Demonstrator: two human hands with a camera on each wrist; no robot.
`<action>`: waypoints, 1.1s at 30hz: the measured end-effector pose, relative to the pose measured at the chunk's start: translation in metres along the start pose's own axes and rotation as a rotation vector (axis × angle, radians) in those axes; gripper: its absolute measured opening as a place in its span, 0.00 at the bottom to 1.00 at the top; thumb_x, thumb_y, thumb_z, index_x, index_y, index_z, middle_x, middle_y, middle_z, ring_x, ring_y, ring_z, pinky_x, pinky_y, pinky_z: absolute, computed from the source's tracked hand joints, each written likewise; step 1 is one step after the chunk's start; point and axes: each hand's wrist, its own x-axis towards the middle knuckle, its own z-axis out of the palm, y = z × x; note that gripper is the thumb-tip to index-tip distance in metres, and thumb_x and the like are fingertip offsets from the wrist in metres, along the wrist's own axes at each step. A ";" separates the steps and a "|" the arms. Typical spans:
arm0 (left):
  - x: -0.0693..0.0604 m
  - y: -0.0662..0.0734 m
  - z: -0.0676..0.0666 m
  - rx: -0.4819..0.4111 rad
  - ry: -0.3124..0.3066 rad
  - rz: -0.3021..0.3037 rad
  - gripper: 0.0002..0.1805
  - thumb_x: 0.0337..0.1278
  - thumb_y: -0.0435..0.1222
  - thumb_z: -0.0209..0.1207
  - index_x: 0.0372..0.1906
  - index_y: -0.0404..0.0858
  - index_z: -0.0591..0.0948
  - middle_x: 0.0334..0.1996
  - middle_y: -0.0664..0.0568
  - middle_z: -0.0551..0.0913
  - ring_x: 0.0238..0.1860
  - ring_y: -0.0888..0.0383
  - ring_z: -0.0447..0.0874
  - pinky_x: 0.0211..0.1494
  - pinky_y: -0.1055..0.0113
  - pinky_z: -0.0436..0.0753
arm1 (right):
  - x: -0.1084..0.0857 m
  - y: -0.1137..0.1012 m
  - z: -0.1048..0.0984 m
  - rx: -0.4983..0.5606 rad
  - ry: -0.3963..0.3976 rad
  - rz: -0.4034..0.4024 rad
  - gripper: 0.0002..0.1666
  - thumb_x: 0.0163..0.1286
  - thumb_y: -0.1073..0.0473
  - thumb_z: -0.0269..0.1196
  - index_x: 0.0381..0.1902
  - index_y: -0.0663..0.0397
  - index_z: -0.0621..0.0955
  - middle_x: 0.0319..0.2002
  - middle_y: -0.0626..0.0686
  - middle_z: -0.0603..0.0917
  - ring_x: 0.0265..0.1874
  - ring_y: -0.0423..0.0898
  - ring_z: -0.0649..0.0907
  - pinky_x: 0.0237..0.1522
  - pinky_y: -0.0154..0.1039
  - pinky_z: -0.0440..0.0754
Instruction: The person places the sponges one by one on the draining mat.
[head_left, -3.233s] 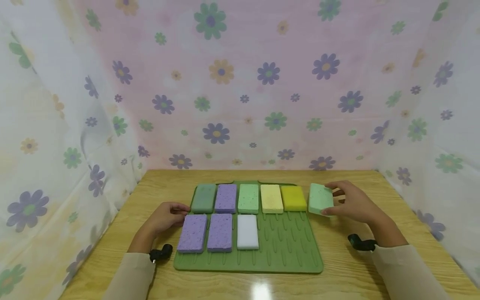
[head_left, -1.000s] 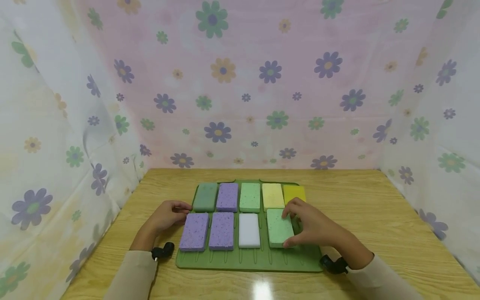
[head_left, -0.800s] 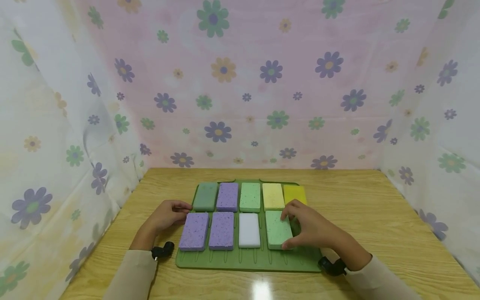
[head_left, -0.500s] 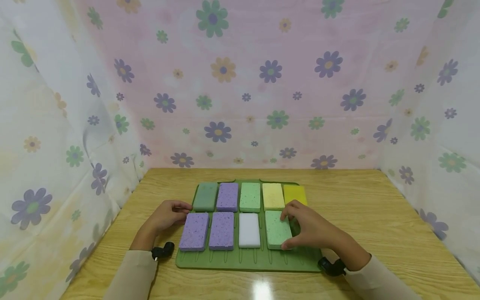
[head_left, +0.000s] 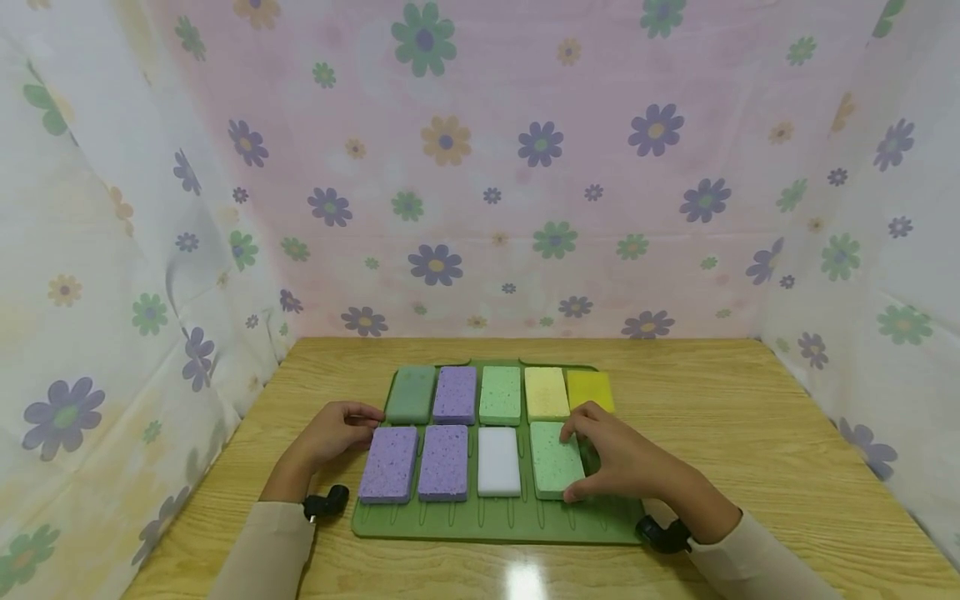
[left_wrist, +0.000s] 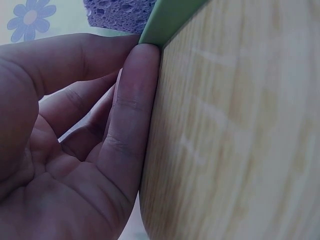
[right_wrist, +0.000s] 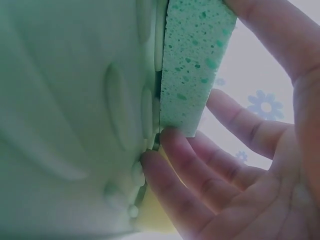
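Note:
On the wooden table lies a green ribbed silicone mat [head_left: 495,527] with sponges in two rows. My right hand [head_left: 622,454] holds a light green sponge [head_left: 553,460] by its right side, thumb at the near end and fingers toward the far end. In the right wrist view this speckled sponge [right_wrist: 192,70] sits against the mat's ribs [right_wrist: 117,100], its end between thumb and fingers. My left hand [head_left: 333,437] is at the mat's left edge beside a purple sponge [head_left: 388,463]. In the left wrist view its thumb and a finger meet at the mat edge [left_wrist: 165,20].
The front row also has another purple sponge [head_left: 443,462] and a white sponge [head_left: 498,461]. Behind stand grey-green [head_left: 411,393], purple [head_left: 454,393], light green [head_left: 500,394], pale yellow [head_left: 547,392] and yellow sponges [head_left: 589,389]. Flowered cloth [head_left: 487,167] encloses the table.
My right hand has brought the light green sponge from right of the mat to the front row, beside the white sponge, and still holds it. The left hand has kept its place.

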 end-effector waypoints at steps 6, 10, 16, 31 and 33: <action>0.000 0.001 0.000 0.001 0.004 -0.005 0.18 0.70 0.27 0.59 0.61 0.29 0.81 0.54 0.39 0.84 0.50 0.53 0.86 0.51 0.57 0.89 | -0.001 -0.001 0.000 -0.009 -0.016 -0.010 0.46 0.45 0.29 0.81 0.57 0.39 0.76 0.62 0.47 0.70 0.51 0.46 0.76 0.47 0.43 0.79; 0.000 -0.001 0.001 0.004 0.003 -0.011 0.17 0.70 0.28 0.59 0.61 0.30 0.81 0.54 0.40 0.84 0.50 0.53 0.86 0.51 0.58 0.89 | -0.003 0.002 0.001 0.001 -0.031 -0.011 0.46 0.44 0.30 0.82 0.57 0.37 0.75 0.65 0.47 0.67 0.55 0.47 0.75 0.49 0.46 0.80; 0.000 -0.001 0.000 0.002 0.002 -0.015 0.18 0.70 0.28 0.59 0.61 0.30 0.81 0.55 0.39 0.84 0.51 0.52 0.86 0.51 0.58 0.89 | -0.002 0.003 0.001 0.013 -0.031 -0.009 0.43 0.47 0.34 0.82 0.57 0.37 0.75 0.64 0.47 0.68 0.56 0.47 0.76 0.49 0.46 0.81; -0.001 -0.001 0.000 0.002 0.005 -0.013 0.17 0.71 0.28 0.58 0.61 0.29 0.81 0.55 0.37 0.83 0.51 0.53 0.86 0.51 0.59 0.89 | -0.003 -0.001 -0.002 0.027 -0.039 -0.001 0.43 0.48 0.36 0.83 0.58 0.37 0.75 0.65 0.47 0.67 0.62 0.49 0.75 0.53 0.49 0.81; -0.001 0.001 0.001 -0.004 0.018 -0.015 0.16 0.72 0.29 0.58 0.61 0.30 0.82 0.55 0.38 0.84 0.51 0.52 0.87 0.51 0.59 0.89 | -0.004 -0.002 -0.004 0.020 -0.031 -0.005 0.44 0.49 0.36 0.82 0.59 0.39 0.75 0.66 0.48 0.67 0.62 0.50 0.75 0.53 0.49 0.82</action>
